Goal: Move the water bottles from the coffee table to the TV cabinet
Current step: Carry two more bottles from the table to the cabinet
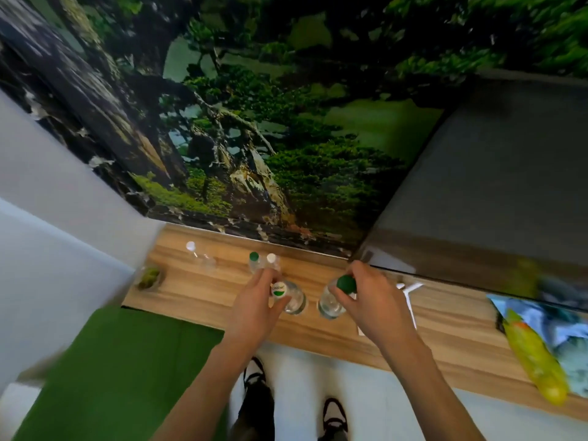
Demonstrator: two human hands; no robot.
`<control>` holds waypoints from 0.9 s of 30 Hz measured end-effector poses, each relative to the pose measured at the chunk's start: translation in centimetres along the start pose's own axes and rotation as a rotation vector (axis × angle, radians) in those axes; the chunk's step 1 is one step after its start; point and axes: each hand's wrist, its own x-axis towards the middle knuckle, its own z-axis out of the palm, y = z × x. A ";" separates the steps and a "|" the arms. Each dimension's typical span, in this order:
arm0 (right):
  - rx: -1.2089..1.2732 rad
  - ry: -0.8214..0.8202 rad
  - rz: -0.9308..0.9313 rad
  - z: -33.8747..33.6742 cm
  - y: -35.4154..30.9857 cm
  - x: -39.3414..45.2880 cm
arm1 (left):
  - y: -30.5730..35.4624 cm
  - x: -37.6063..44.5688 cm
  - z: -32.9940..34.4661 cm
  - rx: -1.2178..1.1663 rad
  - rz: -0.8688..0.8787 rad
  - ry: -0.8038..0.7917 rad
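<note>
Evidently both hands are clamped on bottles at the neck: the left hand (254,305) has its fingers curled round the top of a clear bottle with a white printed cap (280,289), and the right hand (370,297) pinches a second clear bottle under its dark green cap (346,283). Both bottles stand upright, or nearly so, on the wooden counter (203,300) of the TV cabinet, just beside each other near its front edge; whether their bases are fully set down or a shade above the wood cannot be told from this angle. Three more bottles stand farther back, toward the wall mural (254,138): a white-capped one (191,246) well to the left, and a green-capped one (253,256) touching or just beside another white-capped one (271,258). The bodies look like thin clear plastic, so they would likely dent if squeezed at the middle and could slip if the wall is wet. The stiff neck ring below the cap is the safer place to hold, as both hands do now. How full they are is unclear, though the right one seems to hold water, which would make it swing from a neck grip. A small plant pot (149,277) sits at the counter's left end and a bright snack bag (541,345) at the right, both well apart from the hands.
</note>
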 end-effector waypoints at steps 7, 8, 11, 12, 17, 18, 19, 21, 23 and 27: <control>0.049 0.077 0.142 6.8 0.0 4.7 | -4.7 7.7 1.4 -0.021 0.130 -0.132; 0.041 0.097 0.151 7.8 0.1 5.4 | -5.2 8.8 1.7 -0.021 0.152 -0.146; 0.001 0.154 0.155 10.8 0.6 7.2 | -7.2 11.8 3.4 -0.012 0.195 -0.180; -0.011 0.166 0.156 11.7 0.8 7.9 | -7.8 12.7 4.1 -0.006 0.211 -0.187; -0.022 0.170 0.180 16.9 2.4 10.9 | -11.5 16.4 8.1 0.055 0.345 -0.205; -0.015 0.171 0.180 18.1 3.0 11.3 | -12.4 17.0 9.0 0.057 0.370 -0.208; -0.009 0.170 0.179 19.3 3.5 11.7 | -13.3 17.6 9.8 0.063 0.390 -0.213; -0.007 0.155 0.165 21.6 4.4 12.6 | -15.0 18.9 11.3 0.094 0.425 -0.218; -0.008 0.144 0.143 23.7 5.2 13.4 | -16.5 19.8 12.7 0.110 0.442 -0.237; -0.044 0.141 0.103 27.0 5.9 15.3 | -18.7 20.9 15.1 0.131 0.459 -0.252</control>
